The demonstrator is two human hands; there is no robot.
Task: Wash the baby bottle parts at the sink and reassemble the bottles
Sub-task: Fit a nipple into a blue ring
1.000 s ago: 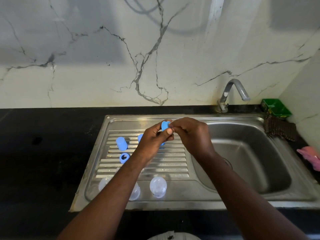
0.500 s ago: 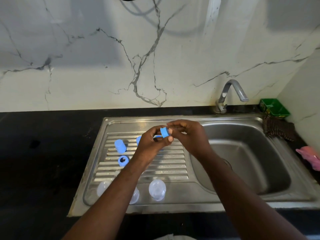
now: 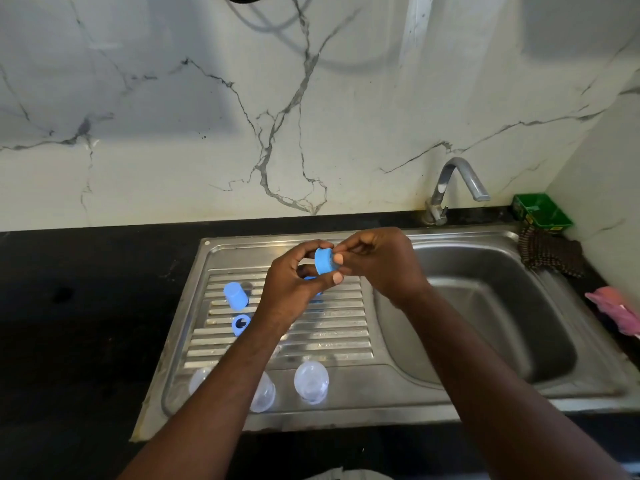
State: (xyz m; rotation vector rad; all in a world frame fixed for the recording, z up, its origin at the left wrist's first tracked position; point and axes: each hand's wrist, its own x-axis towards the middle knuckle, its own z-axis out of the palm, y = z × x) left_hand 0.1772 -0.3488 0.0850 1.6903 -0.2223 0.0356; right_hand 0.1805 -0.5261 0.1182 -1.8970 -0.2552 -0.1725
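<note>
Over the ribbed drainboard (image 3: pixel 346 327) my left hand (image 3: pixel 294 289) pinches a blue bottle ring (image 3: pixel 325 260) between thumb and fingers. My right hand (image 3: pixel 381 265) meets it from the right, fingertips pinched at the ring's open side; what they hold there is hidden. On the drainboard lie a blue cap (image 3: pixel 236 295) and another blue ring (image 3: pixel 240 323). A further blue part (image 3: pixel 317 299) peeks out under my left hand. Clear bottle bodies stand along the front edge: one (image 3: pixel 311 382) in plain sight, one (image 3: pixel 264 393) and one (image 3: pixel 199 379) partly behind my left forearm.
The steel sink basin (image 3: pixel 485 306) lies to the right, with the tap (image 3: pixel 453 181) behind it, no water running. A green box (image 3: pixel 540 211), a dark scrubber cloth (image 3: pixel 550 254) and a pink cloth (image 3: pixel 616 306) sit at the far right. Black countertop (image 3: pixel 86 306) extends left.
Both hands stay together over the drainboard. The blue ring has been turned between the fingers, its side now facing me more fully.
</note>
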